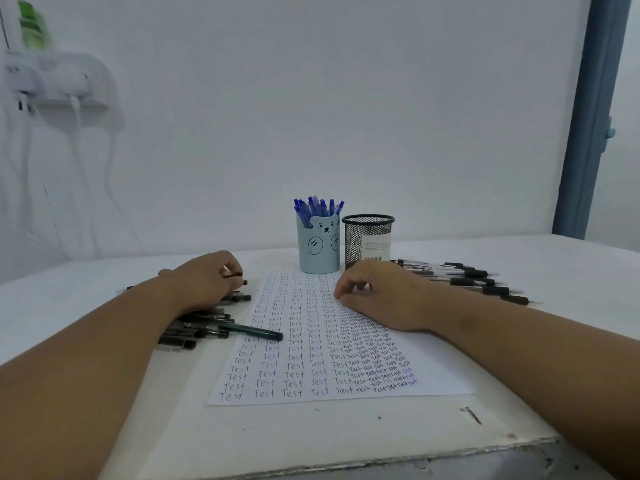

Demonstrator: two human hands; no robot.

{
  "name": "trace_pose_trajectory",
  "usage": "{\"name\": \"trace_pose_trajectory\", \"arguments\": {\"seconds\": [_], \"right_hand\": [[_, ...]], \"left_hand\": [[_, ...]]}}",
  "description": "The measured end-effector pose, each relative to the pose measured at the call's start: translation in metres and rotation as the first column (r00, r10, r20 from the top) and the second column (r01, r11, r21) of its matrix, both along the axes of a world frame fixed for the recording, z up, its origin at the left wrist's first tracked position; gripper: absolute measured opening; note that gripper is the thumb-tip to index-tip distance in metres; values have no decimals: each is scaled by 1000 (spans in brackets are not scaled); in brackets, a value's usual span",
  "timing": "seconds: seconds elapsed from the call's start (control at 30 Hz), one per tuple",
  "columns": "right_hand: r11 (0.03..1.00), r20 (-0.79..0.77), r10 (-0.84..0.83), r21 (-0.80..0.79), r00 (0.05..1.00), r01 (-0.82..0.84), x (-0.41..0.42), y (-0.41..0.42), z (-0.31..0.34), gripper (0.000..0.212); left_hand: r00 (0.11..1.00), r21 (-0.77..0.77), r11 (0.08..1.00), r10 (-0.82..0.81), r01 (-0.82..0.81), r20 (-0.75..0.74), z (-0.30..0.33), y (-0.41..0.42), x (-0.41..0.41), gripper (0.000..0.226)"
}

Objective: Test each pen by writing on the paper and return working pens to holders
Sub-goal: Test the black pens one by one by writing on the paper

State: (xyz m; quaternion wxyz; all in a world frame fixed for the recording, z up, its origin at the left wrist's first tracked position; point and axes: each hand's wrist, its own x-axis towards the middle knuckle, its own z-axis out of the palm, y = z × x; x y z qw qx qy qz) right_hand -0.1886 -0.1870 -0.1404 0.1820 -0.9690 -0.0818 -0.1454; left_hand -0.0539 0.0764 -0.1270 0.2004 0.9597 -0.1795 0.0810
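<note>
A plain pale wall (346,98) fills the back of the view, evenly lit in soft, cool light with no hard shadows. Up at the left, a white wall-mounted shelf (65,81) carries a green bottle (32,26), blurred at this angle, and white cables (78,140) trail down the wall beneath it. Over on the right, a blue-grey door frame (588,116) runs top to bottom, with a small blue fitting (609,132) on its edge. Below, the white worktop (311,434) stretches across, scuffed and chipped along its near edge, with a dark nail or screw (471,414) lying near the right corner.
</note>
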Motion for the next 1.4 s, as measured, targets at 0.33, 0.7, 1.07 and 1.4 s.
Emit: {"name": "trace_pose_trajectory", "arguments": {"seconds": [0.33,0.7,1.07,1.4], "right_hand": [[1000,3,10,-9,1000,-10,0,-1,2,15],[1000,-9,7,7,1000,-7,2,-2,1,15],[1000,-10,2,18,1000,-2,3,-3,0,13],[999,6,-20,41,1000,19,4,-7,1,18]], "left_hand": [[938,-377,897,-100,229,333,16,-10,-17,23],[806,-892,-354,-592,-282,-20,31,-33,-30,37],[735,-928,-267,-678,-261,-12,24,-57,-52,11],[700,-916,-298,-714,-269,27,20,-56,-45,24]]}}
